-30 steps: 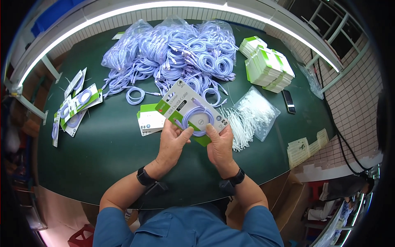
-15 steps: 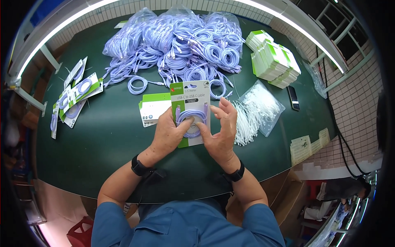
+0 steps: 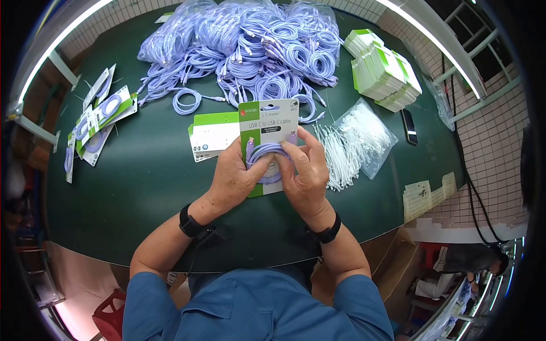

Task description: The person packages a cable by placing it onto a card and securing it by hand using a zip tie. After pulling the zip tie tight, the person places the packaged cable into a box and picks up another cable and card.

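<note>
Lavender coiled cable [image 3: 265, 149] on green-and-white rectangular card [image 3: 268, 121]. Left hand [image 3: 234, 173] fingers grip card; right hand [image 3: 307, 172] fingers pinch coil. Uneven thumb pressure could skew loops or crease card.

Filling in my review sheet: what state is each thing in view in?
Held card: raised, printed front showing
Held cable: coiled against the card
Left hand: gripping the card's left side
Right hand: thumb and forefinger at the cable
Cable heap: coiled, partly bagged
White ties: spread loosely
Carded cables: piled, overlapping
Card blocks: stacked
Flat cards: overlapping
Dark device: lying flat
</note>
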Available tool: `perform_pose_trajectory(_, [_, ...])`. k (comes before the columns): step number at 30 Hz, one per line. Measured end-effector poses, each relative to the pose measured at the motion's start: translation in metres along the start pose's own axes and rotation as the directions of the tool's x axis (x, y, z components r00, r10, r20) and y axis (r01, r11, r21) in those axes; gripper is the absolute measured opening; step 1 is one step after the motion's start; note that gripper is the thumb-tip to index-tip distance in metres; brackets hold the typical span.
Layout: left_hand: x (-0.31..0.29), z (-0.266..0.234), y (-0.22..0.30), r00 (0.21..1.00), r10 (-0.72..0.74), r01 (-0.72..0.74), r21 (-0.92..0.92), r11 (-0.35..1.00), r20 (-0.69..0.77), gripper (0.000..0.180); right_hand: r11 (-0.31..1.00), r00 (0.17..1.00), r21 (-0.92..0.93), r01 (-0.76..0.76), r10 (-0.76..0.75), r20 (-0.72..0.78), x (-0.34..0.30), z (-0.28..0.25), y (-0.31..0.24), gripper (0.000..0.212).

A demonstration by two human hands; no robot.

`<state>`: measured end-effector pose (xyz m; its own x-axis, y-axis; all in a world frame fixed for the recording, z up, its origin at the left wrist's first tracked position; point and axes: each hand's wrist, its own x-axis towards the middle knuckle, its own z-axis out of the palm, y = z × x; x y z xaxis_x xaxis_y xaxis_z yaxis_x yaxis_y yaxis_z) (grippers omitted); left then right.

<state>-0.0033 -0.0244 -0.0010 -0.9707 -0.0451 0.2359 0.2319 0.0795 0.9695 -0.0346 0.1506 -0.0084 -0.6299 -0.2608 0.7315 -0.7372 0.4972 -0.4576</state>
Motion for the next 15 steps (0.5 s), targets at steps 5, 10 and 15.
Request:
perform_pose_trajectory(5, [-0.0018,0.0009,-0.0036,1.000,-0.009,0.009,0.022,1.000,0.013,0.038,1.000,1.000,-0.002,0.002,-0.002,0.003,0.0008,-0.0004,0.0008,0.027])
perform_pose_trajectory(10, [-0.0008,0.0006,-0.0045,0.999,-0.014,0.013,0.016,1.000,0.037,0.040,0.998,0.999,0.043,-0.047,0.047,0.002,-0.0019,0.0028,0.0021,0.024])
perform_pose_trajectory(15, [0.0009,-0.0015,-0.0066,0.997,-0.033,0.033,0.000,0.999,0.077,0.040,0.999,0.999,0.023,-0.049,0.048,0.018,0.0011,-0.0016,0.0002,0.020])
